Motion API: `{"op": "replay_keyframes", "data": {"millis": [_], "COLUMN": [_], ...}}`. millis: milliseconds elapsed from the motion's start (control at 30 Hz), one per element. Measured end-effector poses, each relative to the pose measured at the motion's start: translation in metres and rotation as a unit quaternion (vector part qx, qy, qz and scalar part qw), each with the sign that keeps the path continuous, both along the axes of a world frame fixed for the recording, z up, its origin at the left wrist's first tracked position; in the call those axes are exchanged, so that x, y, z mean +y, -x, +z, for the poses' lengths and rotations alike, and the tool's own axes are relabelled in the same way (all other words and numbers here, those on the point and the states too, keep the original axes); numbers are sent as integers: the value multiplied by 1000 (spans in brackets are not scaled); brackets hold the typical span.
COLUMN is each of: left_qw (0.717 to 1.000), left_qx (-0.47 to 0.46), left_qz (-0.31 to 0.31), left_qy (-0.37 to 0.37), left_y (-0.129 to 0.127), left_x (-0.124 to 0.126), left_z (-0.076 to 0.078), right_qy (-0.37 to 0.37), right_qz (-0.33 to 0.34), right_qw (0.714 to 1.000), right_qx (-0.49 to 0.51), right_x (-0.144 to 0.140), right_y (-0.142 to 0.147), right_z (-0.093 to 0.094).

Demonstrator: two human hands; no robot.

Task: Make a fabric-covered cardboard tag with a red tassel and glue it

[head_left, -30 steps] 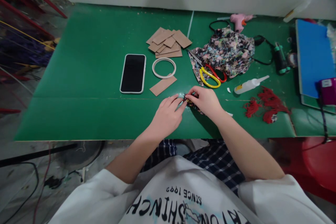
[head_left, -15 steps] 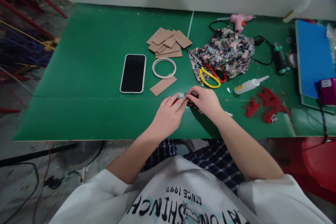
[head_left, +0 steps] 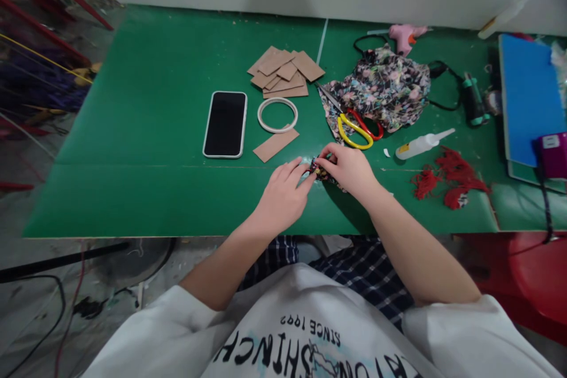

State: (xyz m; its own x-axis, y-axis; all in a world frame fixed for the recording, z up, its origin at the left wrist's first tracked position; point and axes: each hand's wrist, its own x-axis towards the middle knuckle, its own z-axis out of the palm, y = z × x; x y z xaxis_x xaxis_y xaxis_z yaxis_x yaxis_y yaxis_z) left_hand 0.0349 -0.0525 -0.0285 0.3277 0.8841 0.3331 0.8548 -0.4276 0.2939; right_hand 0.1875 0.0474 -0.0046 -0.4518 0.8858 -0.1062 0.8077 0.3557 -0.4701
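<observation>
My left hand (head_left: 283, 195) and my right hand (head_left: 349, 169) meet near the front middle of the green table (head_left: 146, 147). Between their fingertips they pinch a small piece of dark floral fabric (head_left: 319, 170) that rests on the table top; most of it is hidden under my right hand. A brown card strip (head_left: 275, 144) lies just beyond my left hand. The yellow and red scissors (head_left: 357, 127) lie just beyond my right hand, on the edge of a bigger heap of floral cloth (head_left: 383, 85).
A black phone (head_left: 225, 124), a white ring (head_left: 277, 114) and a pile of card pieces (head_left: 283, 72) lie at centre. A glue bottle (head_left: 420, 143), red tassels (head_left: 447, 180), a pink glue gun (head_left: 404, 34) and a blue book (head_left: 529, 94) are at the right.
My fingers have shifted slightly on the small fabric piece; both hands stay in the same spot. Nothing else on the table has moved.
</observation>
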Motion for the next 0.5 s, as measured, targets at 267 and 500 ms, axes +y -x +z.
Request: {"op": "replay_keyframes", "data": {"millis": [267, 500], "left_qw": [997, 998], "left_qx": [-63, 1], "left_qz": [41, -44], "left_qy": [-14, 48], "left_y": [5, 27], "left_x": [0, 25], "left_z": [7, 31], "right_qy": [3, -37], "right_qz": [-5, 0], "right_qw": [1000, 999], "right_qx": [-7, -33], "right_x": [-1, -4], "right_y": [1, 0], "right_z": [1, 2]}}
